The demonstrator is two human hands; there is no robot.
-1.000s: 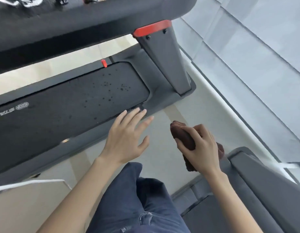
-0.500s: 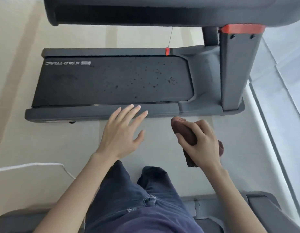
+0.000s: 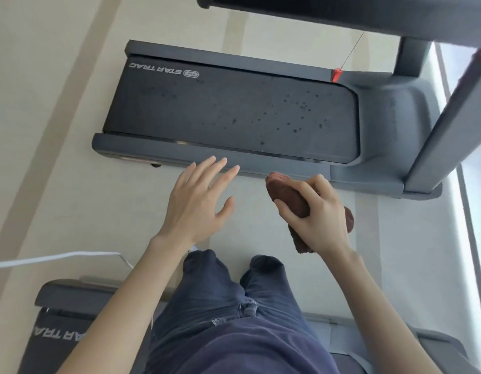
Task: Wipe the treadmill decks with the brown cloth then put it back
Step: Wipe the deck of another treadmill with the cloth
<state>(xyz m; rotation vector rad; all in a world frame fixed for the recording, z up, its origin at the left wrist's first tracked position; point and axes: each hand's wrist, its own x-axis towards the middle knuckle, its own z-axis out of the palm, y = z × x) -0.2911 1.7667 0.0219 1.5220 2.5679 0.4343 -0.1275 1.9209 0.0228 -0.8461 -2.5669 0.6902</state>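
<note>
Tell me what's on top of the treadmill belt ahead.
Dark droplet spots speckle the treadmill belt, with white STAR TRAC lettering. Nothing else; the overhead console hides no belt.

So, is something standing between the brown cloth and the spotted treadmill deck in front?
Nothing visible. The right hand holds the brown cloth just short of the deck; only its grey side rail lies between.

Treadmill deck (image 3: 228,112) runs crosswise ahead of me, upright post (image 3: 447,125) at its right end. Second deck (image 3: 58,338) behind, under my legs (image 3: 234,319). Both hands over the floor (image 3: 58,201) between them, cable (image 3: 58,257) lying left.
</note>
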